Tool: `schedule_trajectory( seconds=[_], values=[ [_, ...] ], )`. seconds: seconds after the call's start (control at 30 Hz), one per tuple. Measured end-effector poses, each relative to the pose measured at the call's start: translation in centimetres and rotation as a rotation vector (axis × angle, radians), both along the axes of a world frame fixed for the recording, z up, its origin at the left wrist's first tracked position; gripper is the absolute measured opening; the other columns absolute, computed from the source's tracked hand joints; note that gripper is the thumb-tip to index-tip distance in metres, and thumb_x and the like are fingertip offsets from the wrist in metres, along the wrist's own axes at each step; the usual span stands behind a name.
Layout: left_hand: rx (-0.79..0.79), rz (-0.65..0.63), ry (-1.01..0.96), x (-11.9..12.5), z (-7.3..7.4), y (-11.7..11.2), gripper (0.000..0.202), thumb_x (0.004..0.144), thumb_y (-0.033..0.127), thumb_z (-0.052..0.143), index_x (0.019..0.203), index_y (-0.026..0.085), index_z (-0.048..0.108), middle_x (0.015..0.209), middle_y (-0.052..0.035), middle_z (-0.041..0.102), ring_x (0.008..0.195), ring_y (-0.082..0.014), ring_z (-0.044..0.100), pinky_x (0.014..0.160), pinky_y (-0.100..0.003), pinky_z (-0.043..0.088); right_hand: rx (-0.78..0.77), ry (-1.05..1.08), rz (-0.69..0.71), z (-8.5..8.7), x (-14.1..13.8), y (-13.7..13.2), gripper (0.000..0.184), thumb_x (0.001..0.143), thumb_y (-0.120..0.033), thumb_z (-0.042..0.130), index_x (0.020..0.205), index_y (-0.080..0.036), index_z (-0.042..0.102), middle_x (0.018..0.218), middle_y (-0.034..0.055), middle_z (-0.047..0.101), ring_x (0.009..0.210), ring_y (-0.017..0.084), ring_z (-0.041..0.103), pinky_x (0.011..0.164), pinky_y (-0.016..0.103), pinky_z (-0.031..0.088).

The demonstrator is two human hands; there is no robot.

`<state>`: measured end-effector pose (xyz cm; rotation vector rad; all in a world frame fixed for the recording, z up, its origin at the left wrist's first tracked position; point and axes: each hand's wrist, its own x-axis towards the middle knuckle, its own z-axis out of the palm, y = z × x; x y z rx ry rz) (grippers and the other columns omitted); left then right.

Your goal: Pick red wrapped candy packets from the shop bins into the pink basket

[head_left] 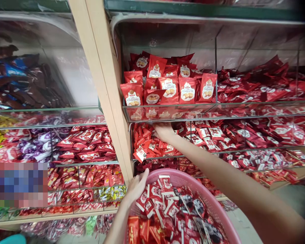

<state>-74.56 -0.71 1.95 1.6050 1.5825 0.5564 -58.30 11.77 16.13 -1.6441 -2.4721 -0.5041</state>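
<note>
My left hand (pixel 136 187) grips the rim of a pink plastic basket (pixel 213 206) that is full of small red and white sweet packets (pixel 167 203). My right hand (pixel 163 131) reaches into a glass shelf compartment and rests, fingers curled, on a heap of small red packets (pixel 149 144); whether it holds one is hidden. On the shelf above that hand stand red biscuit packets (pixel 167 86).
A tan wooden upright (pixel 109 88) divides the glass shelving. Red packets (pixel 264 88) fill the compartments to the right. At left lie red, purple and yellow sweets (pixel 40 142) and dark wrappers (pixel 20 81). A grey floor (pixel 295 200) shows at lower right.
</note>
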Motion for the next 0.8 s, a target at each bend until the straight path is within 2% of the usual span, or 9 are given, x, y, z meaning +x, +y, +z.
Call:
schedule_trajectory(
  seconds=[0.07,0.2,0.3,0.43,0.57,0.67,0.8],
  values=[
    [-0.020,0.012,-0.008,0.0,0.0,0.0,0.072,0.081,0.069,0.020,0.105,0.019,0.067,0.105,-0.0091,0.068,0.103,-0.0275,0.057,0.087,-0.033,0.038,-0.029,0.046,-0.035,-0.3,-0.6,0.7,0.040,0.078,-0.018,0.053,0.118,-0.016,0.054,0.115,0.0159,0.060,0.105,0.029,0.053,0.092,0.040,0.034],
    [-0.015,0.018,-0.035,0.0,0.1,0.0,0.071,0.081,0.069,0.021,0.115,0.022,0.063,0.115,-0.0078,0.064,0.113,-0.0282,0.052,0.093,-0.034,0.035,-0.052,0.072,-0.075,-1.2,-0.7,1.4,0.031,0.081,-0.013,0.045,0.109,-0.013,0.059,0.110,0.0168,0.062,0.103,0.029,0.055,0.094,0.043,0.033],
    [-0.010,0.006,-0.039,-0.1,0.2,-0.1,0.071,0.081,0.069,0.021,0.111,0.022,0.065,0.112,-0.0079,0.066,0.109,-0.0278,0.055,0.092,-0.033,0.036,-0.058,0.088,-0.070,-1.4,-0.3,1.2,0.029,0.083,-0.014,0.042,0.104,-0.016,0.061,0.106,0.0144,0.064,0.102,0.027,0.056,0.095,0.044,0.032],
    [0.021,-0.022,-0.048,-0.1,0.3,-0.1,0.068,0.083,0.065,0.020,0.104,0.022,0.067,0.102,-0.0069,0.069,0.099,-0.0255,0.059,0.087,-0.031,0.039,-0.056,0.119,-0.058,-0.8,0.7,0.7,0.027,0.086,-0.020,0.041,0.102,-0.017,0.062,0.104,0.0119,0.065,0.099,0.025,0.057,0.090,0.037,0.037],
    [0.014,-0.031,-0.022,-0.2,0.1,0.0,0.064,0.084,0.063,0.021,0.095,0.021,0.068,0.098,-0.0071,0.070,0.096,-0.0261,0.059,0.084,-0.032,0.040,-0.093,0.253,-0.039,0.1,2.2,0.9,0.032,0.089,-0.026,0.035,0.101,-0.017,0.063,0.097,0.0091,0.067,0.085,0.022,0.060,0.077,0.030,0.043],
    [0.003,-0.025,-0.014,-0.2,0.0,0.0,0.063,0.084,0.063,0.023,0.093,0.020,0.068,0.100,-0.0078,0.069,0.098,-0.0264,0.058,0.085,-0.033,0.040,-0.018,0.429,0.020,0.8,3.4,1.0,0.038,0.091,-0.026,0.029,0.108,-0.017,0.062,0.095,0.0084,0.068,0.087,0.022,0.060,0.083,0.031,0.042],
    [0.004,-0.018,-0.026,-0.2,0.1,-0.1,0.066,0.083,0.065,0.023,0.100,0.019,0.067,0.106,-0.0081,0.068,0.103,-0.0262,0.056,0.087,-0.032,0.038,0.053,0.636,0.111,1.4,4.1,0.4,0.040,0.091,-0.025,0.028,0.117,-0.016,0.057,0.097,0.0077,0.068,0.096,0.022,0.058,0.092,0.034,0.039]
  ],
)
